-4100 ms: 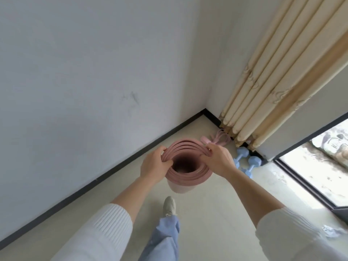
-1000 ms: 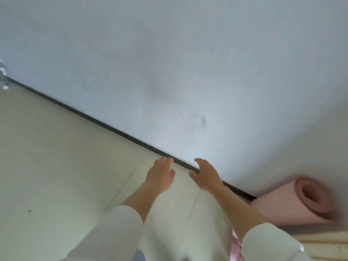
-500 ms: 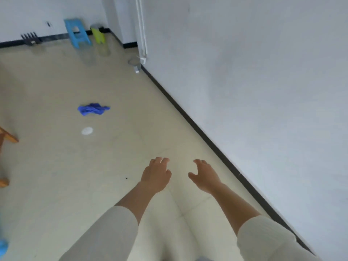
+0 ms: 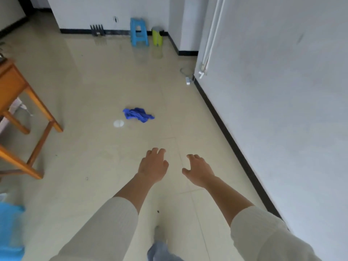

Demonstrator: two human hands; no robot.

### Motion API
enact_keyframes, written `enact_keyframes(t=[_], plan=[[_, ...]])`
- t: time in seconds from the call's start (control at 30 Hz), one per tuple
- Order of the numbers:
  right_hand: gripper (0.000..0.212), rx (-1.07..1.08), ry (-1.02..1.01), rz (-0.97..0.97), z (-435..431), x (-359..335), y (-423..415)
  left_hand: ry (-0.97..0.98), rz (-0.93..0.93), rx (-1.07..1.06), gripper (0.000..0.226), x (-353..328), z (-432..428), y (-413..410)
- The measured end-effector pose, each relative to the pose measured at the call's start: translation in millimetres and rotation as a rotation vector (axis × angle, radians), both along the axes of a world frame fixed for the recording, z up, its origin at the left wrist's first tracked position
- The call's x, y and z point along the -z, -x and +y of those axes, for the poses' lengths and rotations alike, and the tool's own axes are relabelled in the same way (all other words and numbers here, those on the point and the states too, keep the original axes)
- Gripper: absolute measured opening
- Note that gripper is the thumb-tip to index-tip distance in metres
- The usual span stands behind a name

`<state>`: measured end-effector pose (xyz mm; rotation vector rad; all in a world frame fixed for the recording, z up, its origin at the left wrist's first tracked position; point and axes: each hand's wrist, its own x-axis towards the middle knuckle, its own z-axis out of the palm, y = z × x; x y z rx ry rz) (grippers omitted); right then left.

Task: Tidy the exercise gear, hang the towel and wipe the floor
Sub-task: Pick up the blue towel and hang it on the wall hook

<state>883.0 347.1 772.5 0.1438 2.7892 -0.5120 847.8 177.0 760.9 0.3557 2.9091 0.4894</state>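
Both hands, left [image 4: 153, 166] and right [image 4: 199, 171], hang empty with fingers spread over the floor [image 4: 90, 87]. A crumpled blue towel [image 4: 138, 114] lies at eleven o'clock, a white spot [image 4: 118, 123] just beside it.

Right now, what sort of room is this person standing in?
Probably a sparsely furnished room in a home: a pale tiled floor with black skirting, a wooden table at the left, a blue plastic stool by the far wall, and a crumpled blue cloth lying on the floor.

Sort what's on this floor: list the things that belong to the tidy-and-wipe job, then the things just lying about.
Job:
- blue cloth, crumpled on the floor
- white spot beside it
- left hand and right hand, both empty

Lying about:
- blue stool
- green bin
- wooden table
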Motion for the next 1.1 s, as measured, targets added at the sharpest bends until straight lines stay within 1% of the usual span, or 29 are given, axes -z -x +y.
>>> enact_keyframes(t=[0.17,0.33,0.47,0.57,0.73,0.93,1.1], plan=[[0.056,-0.085,-0.039,-0.027,-66,0,140,-0.003,-0.016,-0.132,0.045,3,-71,122],[0.055,-0.130,-0.052,-0.033,-128,2,272,0.024,-0.021,-0.207,0.046,2,-138,240],[0.054,-0.120,-0.045,-0.043,-178,20,381,0.077,-0.025,-0.176,0.046,14,-191,348],[0.052,-0.059,-0.029,-0.061,-217,32,457,0.083,-0.056,-0.141,0.046,23,-231,427],[0.047,-0.037,-0.057,-0.133,-270,44,559,0.118,-0.125,-0.113,0.045,32,-287,545],[0.045,-0.013,-0.085,-0.141,-293,56,686,0.062,-0.176,-0.099,0.047,44,-309,686],[0.046,-0.007,-0.088,-0.149,-285,87,806,-0.011,-0.234,-0.112,0.045,83,-303,809]])
